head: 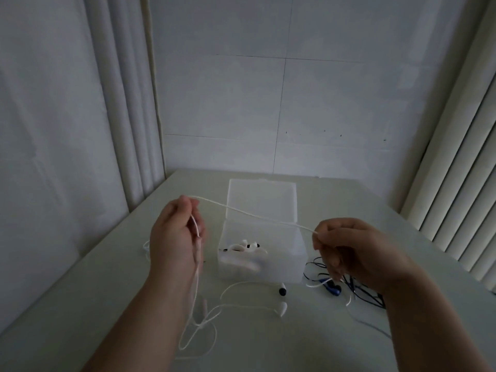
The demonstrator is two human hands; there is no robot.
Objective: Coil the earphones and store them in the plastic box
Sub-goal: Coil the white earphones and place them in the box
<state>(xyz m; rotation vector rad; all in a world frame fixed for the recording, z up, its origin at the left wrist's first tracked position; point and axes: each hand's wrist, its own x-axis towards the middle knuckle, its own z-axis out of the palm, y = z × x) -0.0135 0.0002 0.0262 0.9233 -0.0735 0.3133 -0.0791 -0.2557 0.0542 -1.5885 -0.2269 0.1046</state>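
Observation:
A white earphone cable (255, 215) is stretched taut between my two hands above the table. My left hand (175, 234) pinches one end, and cable hangs from it down to loose loops on the table (198, 331). My right hand (357, 253) grips the other stretch of cable. One white earbud (282, 307) lies on the table in front of the box. The translucent plastic box (281, 269) stands open behind the cable, lid up, with coiled white earphones (243, 248) inside.
A tangle of dark-corded earphones with blue buds (334, 288) lies right of the box, under my right hand. A small black earbud (282, 291) rests at the box's front. Curtains hang on the left, blinds on the right, a tiled wall behind the white table (402, 232).

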